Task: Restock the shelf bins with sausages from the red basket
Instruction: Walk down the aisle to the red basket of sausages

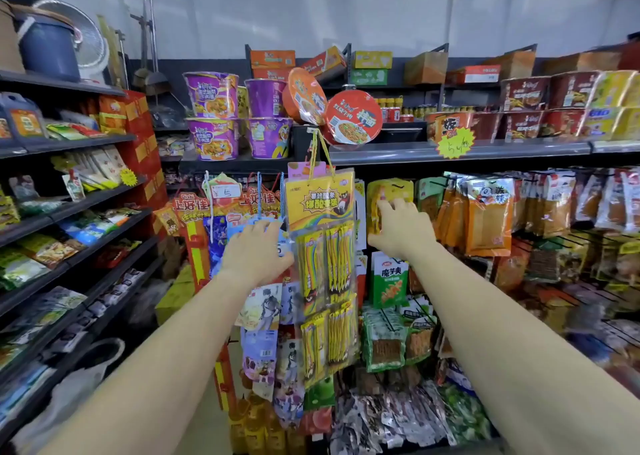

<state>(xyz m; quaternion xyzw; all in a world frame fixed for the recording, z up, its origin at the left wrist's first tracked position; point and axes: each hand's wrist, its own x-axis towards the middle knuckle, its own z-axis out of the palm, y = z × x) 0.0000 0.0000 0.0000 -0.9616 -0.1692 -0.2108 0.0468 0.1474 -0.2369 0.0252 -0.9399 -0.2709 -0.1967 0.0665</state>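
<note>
No red basket and no loose sausages in view, so which way they lie from the hands can't be told, nor their long axis; likely below or behind the frame. Landmark: the hanging yellow candy strip pack [323, 264], hooked on the shelf edge and dangling vertically. Right hand [398, 227] is just right of it, fingers spread and pressed on a yellow hanging snack packet [388, 198], touching, not clearly wrapped around it. Left hand [258, 250] is just left of the strip, open, palm down, fingertips on a blue hanging card pack [242, 236]; holds nothing that shows. Both arms reach forward at about equal stretch, neither clearly nearer any bin. Above the strip, purple noodle cups [213, 118] and a tilted red noodle bowl [353, 116] sit on the shelf [519, 149]. Judged: restocking not started here; hands must come back toward the basket first.
</note>
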